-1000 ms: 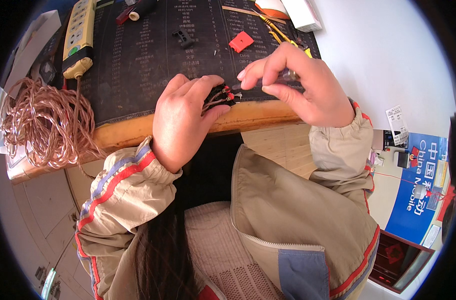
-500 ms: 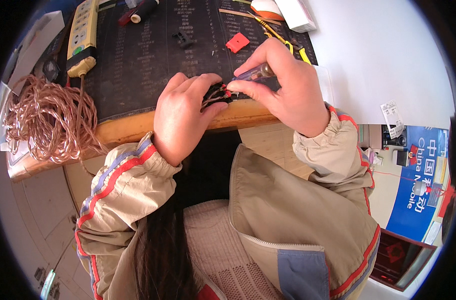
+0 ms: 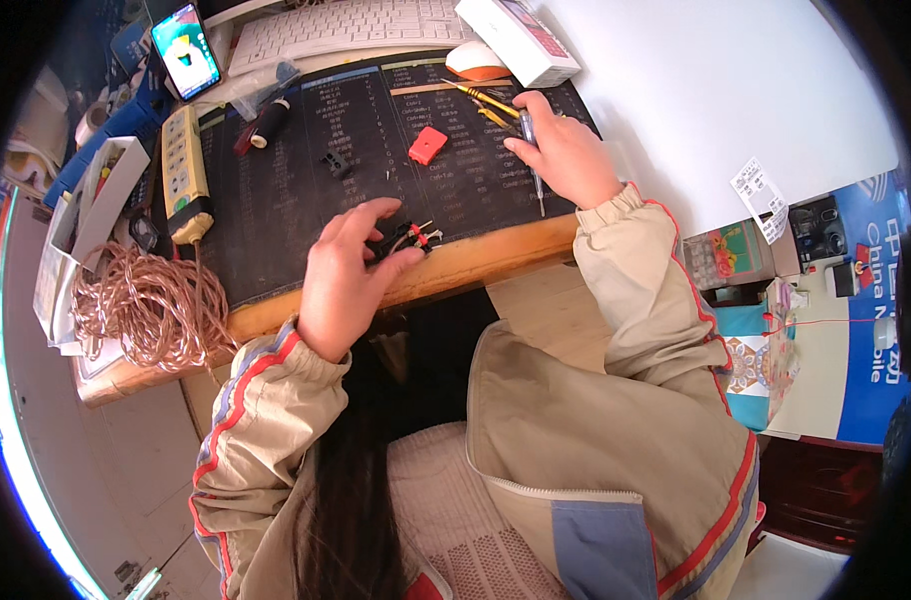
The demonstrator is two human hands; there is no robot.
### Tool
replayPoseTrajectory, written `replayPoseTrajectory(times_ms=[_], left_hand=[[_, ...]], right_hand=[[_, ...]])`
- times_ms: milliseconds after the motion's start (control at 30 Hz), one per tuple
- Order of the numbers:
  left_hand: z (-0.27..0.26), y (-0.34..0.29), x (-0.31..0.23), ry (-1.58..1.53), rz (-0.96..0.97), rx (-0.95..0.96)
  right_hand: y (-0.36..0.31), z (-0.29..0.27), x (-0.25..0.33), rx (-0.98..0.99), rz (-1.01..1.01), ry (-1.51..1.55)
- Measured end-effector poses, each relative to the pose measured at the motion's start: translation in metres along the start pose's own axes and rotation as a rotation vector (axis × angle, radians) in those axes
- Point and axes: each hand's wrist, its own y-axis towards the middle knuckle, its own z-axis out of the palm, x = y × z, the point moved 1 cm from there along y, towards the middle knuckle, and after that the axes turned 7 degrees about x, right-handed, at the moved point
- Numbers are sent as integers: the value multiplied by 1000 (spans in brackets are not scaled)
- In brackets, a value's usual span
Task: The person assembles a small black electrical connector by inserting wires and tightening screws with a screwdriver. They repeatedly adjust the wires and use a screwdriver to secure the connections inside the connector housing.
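Observation:
My left hand [image 3: 351, 265] is at the table's front edge, thumb and fingers curled around a small black plug core [image 3: 414, 238] with red parts and metal prongs sticking out to the right. Part of this piece is hidden behind the fingers. Further right, my right hand [image 3: 568, 160] grips a screwdriver [image 3: 539, 188] by its clear purplish handle, the thin shaft pointing down toward the front edge. Between and beyond the hands lie a red plug cover [image 3: 429, 145] and a small black plastic part [image 3: 337, 164] on the dark mat [image 3: 296, 210].
Yellow-handled tools [image 3: 491, 98] lie beyond my right hand, near a white-and-orange mouse [image 3: 478, 62] and a white box [image 3: 521, 42]. On the left are a coil of clear-sheathed cable [image 3: 156, 310], a power strip [image 3: 184, 170] and a lit phone [image 3: 186, 52]. A keyboard [image 3: 346, 32] is at the back.
My right hand has moved away from the plug core, up and right, with the screwdriver still in it. My left hand's fingers have loosened a little. The view has shifted, showing more of the table's back.

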Motion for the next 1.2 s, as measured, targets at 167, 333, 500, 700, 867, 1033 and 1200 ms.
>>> replayPoseTrajectory(times_ms=[167,333,500,700,867,1033,1200], left_hand=[[-40,20,8,131,-65,-79],[-50,57,40,326,32,-40],[-40,69,64,386,33,-51],[-45,61,47,169,-65,-87],[-50,29,0,9,-27,3],[-17,-5,-35,81,60,-8],[10,-12,-32,161,54,-76]], right_hand=[[12,9,-4,-220,-117,-108],[32,14,44,-168,-567,281],[50,39,82,38,-645,299],[52,43,84,25,-685,234],[54,46,84,72,-663,313],[55,50,88,45,-680,331],[40,37,74,-11,-520,456]])
